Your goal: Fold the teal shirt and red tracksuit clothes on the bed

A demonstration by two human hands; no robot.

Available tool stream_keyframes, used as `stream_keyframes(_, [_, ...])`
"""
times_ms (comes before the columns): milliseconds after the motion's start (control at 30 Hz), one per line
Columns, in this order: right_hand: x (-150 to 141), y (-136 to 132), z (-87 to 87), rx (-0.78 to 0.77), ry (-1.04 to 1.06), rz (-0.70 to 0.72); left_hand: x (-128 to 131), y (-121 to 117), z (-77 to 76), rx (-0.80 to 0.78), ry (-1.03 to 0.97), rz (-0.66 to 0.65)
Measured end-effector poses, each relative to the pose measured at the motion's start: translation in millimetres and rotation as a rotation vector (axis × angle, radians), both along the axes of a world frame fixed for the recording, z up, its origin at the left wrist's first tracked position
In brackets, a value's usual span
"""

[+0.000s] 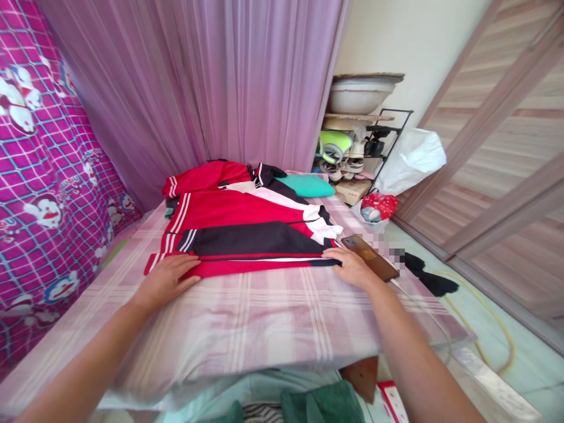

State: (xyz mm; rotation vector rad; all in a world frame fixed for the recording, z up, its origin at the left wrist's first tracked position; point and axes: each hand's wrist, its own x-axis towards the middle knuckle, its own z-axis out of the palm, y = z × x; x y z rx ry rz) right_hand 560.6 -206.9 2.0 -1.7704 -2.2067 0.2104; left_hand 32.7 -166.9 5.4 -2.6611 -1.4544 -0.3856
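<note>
A red, black and white track jacket [238, 210] lies spread across the bed, its white-striped hem to the left and its white part to the right. A black sleeve [247, 238] lies lengthwise over the red body. My left hand [170, 279] rests on the near left corner by the striped hem, fingers stretched out and thumb apart. At the other end, my right hand [350, 265] touches the near right edge of the jacket, fingers extended over the cloth. Behind the right hand lies a phone [370, 258] with a brown back and a cable plugged in.
The bed has a pink plaid sheet [282, 317]. A teal cloth item [308, 185] lies at its far side, before a purple curtain [247, 76]. A shoe rack [392, 138], a white bag [414, 158] and a wooden wardrobe [493, 153] stand right.
</note>
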Motion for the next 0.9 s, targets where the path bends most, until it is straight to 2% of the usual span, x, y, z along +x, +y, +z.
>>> stream_keyframes(100, [2, 0, 1.8, -0.021, -0.041, 0.061, -6, 3, 6.5, -0.078, 0.1, -0.045])
stream_keyframes(200, [-2, 6, 3.6, 0.017, -0.107, 0.065, 0, 6, 13.7, -0.136, 0.19, -0.054])
stream_keyframes(433, [-6, 11, 19.3, 0.01, -0.265, 0.014, 18, 4, 25.7, -0.123, 0.289, 0.079])
stream_keyframes(600, [-13, -1, 32.0, -0.113, -0.296, 0.041, 8, -3, 27.0, -0.13, 0.188, 0.04])
stream_keyframes(733, [-18, -9, 40.2, -0.226, -0.255, 0.069, 5, -14, 29.1, -0.214, 0.193, 0.053])
stream_keyframes(800, [-17, -9, 48.1, -0.302, -0.201, 0.123, 5, -16, 36.6, -0.288, 0.198, 0.059])
stream_keyframes(900, [-15, 0, 62.9, -0.385, -0.116, 0.215, 4, -12, 56.7, -0.434, 0.188, 0.068])
